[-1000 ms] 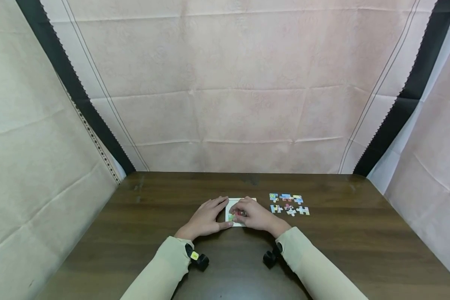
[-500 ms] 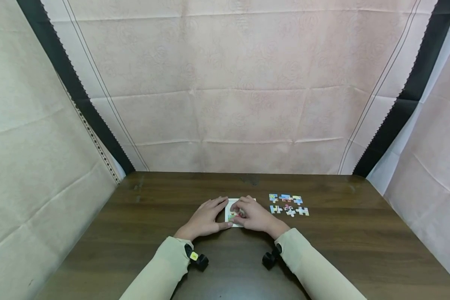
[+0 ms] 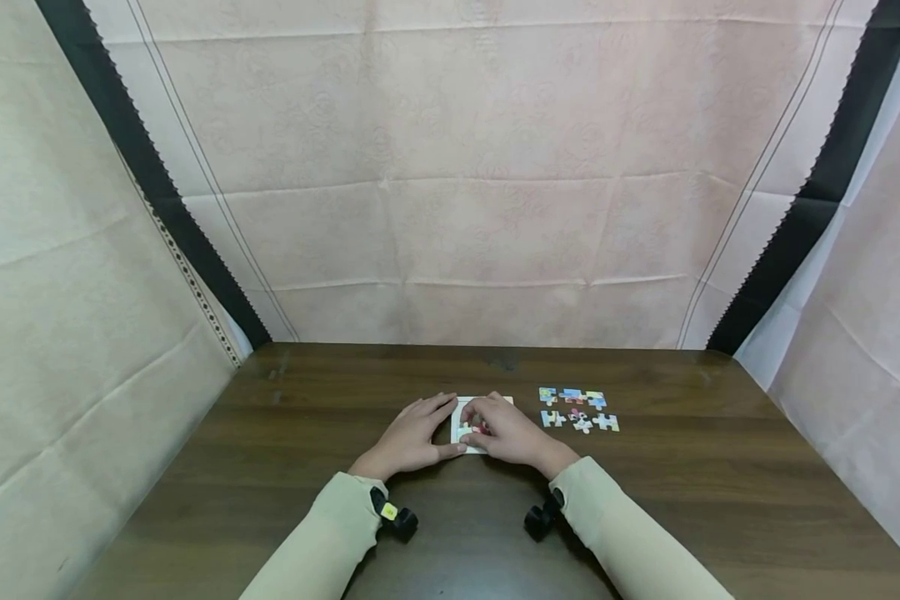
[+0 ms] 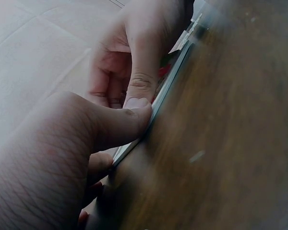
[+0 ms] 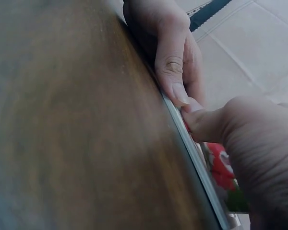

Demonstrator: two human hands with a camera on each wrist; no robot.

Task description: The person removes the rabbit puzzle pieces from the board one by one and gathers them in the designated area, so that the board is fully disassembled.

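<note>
A small white-bordered puzzle board [image 3: 456, 408] lies on the table between the two hands, its picture partly covered by them. My left hand [image 3: 412, 435] holds the board's left side, thumb at the near corner and index finger at the far one. Over the board, my right hand [image 3: 516, 432] bends its fingers down onto the picture. In the left wrist view, the right thumb [image 4: 143, 72] comes down against the left thumb [image 4: 122, 125] at the board's edge. Red and green printing [image 5: 222, 167] shows under the right hand. Whether a puzzle piece sits between the right fingertips is hidden.
Several loose jigsaw pieces [image 3: 581, 410] lie in two rough rows right of the board. The brown wooden table [image 3: 330, 533] ends at a pale cloth [image 3: 480, 200] at the back, with more cloth on both sides. Each wrist carries a small black camera [image 3: 403, 525].
The right thumb and fingertips have shifted slightly over the picture. The left hand, the board and the loose pieces stay in place.
</note>
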